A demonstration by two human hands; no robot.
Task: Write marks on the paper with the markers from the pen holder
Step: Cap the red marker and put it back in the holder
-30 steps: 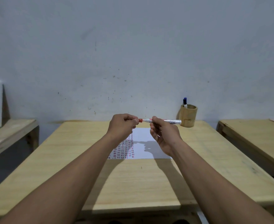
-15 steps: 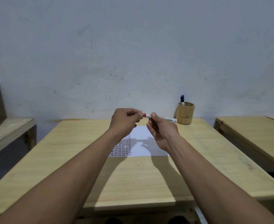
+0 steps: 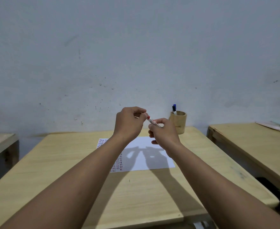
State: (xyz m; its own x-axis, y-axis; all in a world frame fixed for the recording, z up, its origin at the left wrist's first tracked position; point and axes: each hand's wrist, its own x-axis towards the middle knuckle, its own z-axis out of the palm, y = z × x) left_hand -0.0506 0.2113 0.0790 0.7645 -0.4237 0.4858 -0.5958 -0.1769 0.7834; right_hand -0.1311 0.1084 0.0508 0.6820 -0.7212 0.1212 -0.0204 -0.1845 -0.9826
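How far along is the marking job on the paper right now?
Done: rows of small marks fill the left strip of the paper. In hand: both hands hold the red marker above the sheet, right hand on the barrel, left hand at its red end. Left: the sheet's blank remainder; a blue marker waits in the pen holder.

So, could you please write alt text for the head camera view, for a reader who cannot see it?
Two bare hands hold a red marker above a wooden desk: the right hand grips its barrel, the left hand pinches its red end. Below lies a sheet of paper with small marks along its left side; a bamboo pen holder behind holds a blue marker.
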